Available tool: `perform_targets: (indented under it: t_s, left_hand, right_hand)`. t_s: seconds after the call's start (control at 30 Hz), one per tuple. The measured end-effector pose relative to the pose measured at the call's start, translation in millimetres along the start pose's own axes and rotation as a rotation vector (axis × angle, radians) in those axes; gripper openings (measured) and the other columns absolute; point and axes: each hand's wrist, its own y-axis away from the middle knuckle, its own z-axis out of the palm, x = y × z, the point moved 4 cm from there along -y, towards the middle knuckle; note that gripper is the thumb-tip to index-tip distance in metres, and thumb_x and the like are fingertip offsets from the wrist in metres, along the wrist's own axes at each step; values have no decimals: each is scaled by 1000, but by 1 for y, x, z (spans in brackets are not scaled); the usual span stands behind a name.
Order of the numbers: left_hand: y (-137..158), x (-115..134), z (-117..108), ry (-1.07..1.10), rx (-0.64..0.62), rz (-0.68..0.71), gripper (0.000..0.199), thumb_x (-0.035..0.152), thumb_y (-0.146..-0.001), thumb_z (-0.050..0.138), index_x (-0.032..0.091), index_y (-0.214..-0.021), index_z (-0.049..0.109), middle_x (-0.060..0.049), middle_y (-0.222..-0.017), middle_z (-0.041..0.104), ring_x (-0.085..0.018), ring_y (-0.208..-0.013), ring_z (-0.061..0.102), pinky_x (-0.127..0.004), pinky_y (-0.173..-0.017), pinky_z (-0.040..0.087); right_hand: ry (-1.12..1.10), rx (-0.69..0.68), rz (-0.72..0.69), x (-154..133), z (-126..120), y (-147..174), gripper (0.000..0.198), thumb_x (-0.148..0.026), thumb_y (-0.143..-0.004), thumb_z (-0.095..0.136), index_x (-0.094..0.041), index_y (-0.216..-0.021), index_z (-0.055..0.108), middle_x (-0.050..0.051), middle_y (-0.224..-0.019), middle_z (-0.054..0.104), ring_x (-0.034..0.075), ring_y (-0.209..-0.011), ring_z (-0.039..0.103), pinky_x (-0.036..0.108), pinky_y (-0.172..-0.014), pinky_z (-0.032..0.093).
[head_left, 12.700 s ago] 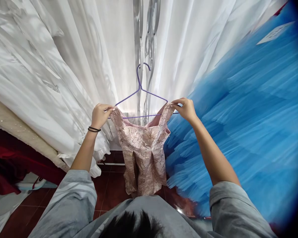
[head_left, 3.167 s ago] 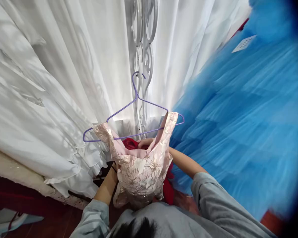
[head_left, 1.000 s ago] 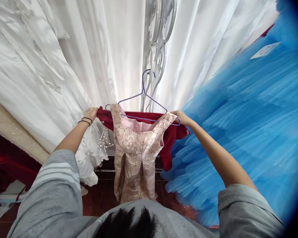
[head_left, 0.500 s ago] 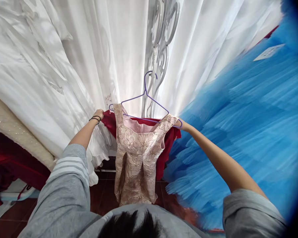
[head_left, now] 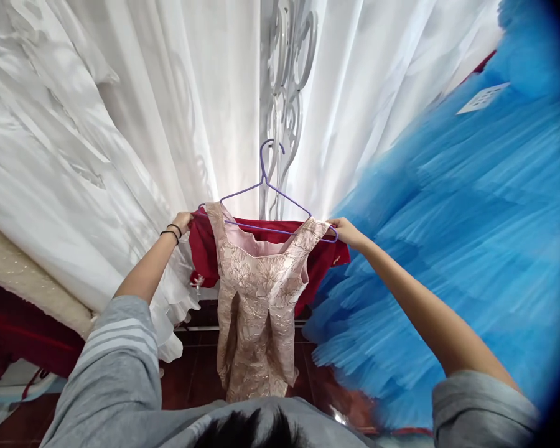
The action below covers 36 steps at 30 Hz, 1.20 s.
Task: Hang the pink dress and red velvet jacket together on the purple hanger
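Observation:
A pink-gold brocade dress (head_left: 261, 274) hangs by its wide straps from a purple hanger (head_left: 287, 198), whose hook is up against white metal scrollwork (head_left: 303, 53). Behind the dress, a dark red garment (head_left: 203, 246) spreads out to both sides. At the hanger's left end my left hand (head_left: 183, 221) is closed on the red garment's shoulder. My right hand (head_left: 348, 233) pinches cloth by the hanger's right end, beside the dress strap; the red garment shows just below it. Some of its fingertips are hidden behind the cloth.
Long white gowns and drapes (head_left: 168, 81) hang along the left and centre. A layered blue tulle dress (head_left: 438, 230) fills the right side, with a white tag (head_left: 484, 98) on it. Cream sparkly fabric (head_left: 32, 274) lies at left. The floor is dark red tile (head_left: 203, 364).
The red garment is spread wider behind the dress, with a sleeve now showing on each side. My right hand's fingers have come into view above the hanger end. The view has shifted slightly.

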Motion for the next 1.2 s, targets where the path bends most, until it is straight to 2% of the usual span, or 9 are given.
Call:
perform_targets:
  t_s: [0.2,0.37,0.5,0.67,0.83,0.93,1.03,1.1,1.2]
  left_hand:
    - [9,50,-44,224,-157,10,11,20,-67,63,13,-75,63,-10,-69,68,-26,-78,68,-41,-77,58]
    - [55,114,-82,88,279,361,17,31,-85,61,14,-83,61,-4,-80,63,-20,-88,63,-34,-88,50]
    - [119,95,-54,-355,482,486,25,38,-90,54,17,-77,59,-4,-73,58,-22,-81,61,-34,-82,46]
    - [155,47,-3,-221,396,360,33,36,-95,45,21,-65,44,-2,-61,51,-19,-65,55,-30,-66,40]
    - [179,107,26,16,579,536,31,33,-98,42,20,-70,47,-2,-66,56,-17,-66,55,-28,-66,40]
    - [201,131,74,-185,386,577,26,34,-100,42,18,-90,58,-8,-82,67,-22,-78,65,-30,-73,45]
    - [213,109,123,-524,3,445,27,34,-98,47,14,-113,58,-16,-102,72,-28,-95,70,-32,-78,49]
    - [217,87,132,-660,-183,368,36,39,-98,49,11,-118,57,-21,-115,70,-32,-108,68,-35,-83,50]
    - [218,74,113,-686,-299,379,46,54,-99,42,14,-107,63,-16,-109,73,-31,-102,69,-36,-81,52]
  right_hand:
    - [-120,243,-47,-43,-38,-1,39,-41,-48,88,-16,-68,67,4,-60,64,18,-56,57,30,-51,47]
    - [286,598,-238,-90,-42,46,19,-37,-72,71,-18,-74,67,6,-67,64,22,-66,60,34,-63,47]
    - [581,745,-219,-77,-1,92,23,-31,-79,61,-18,-96,69,11,-84,70,28,-79,64,36,-72,45]
    - [578,629,-2,-52,41,91,38,-21,-82,52,-16,-118,60,15,-92,71,30,-81,64,33,-68,42]
    - [445,664,-238,-113,65,70,35,-12,-79,46,-15,-112,59,13,-99,71,27,-89,65,32,-76,45]
    - [487,633,-212,-125,94,63,44,-15,-85,44,-13,-129,53,14,-101,71,29,-91,67,35,-78,48]
    - [639,508,-64,-97,124,63,54,-24,-95,42,-11,-147,37,17,-105,71,31,-93,69,38,-78,51]
    - [761,402,6,-70,139,69,61,-28,-99,41,-10,-154,25,18,-105,72,30,-92,71,37,-78,52]
    - [889,294,72,-42,148,83,63,-30,-102,37,-6,-157,18,19,-101,73,28,-90,73,34,-77,53]
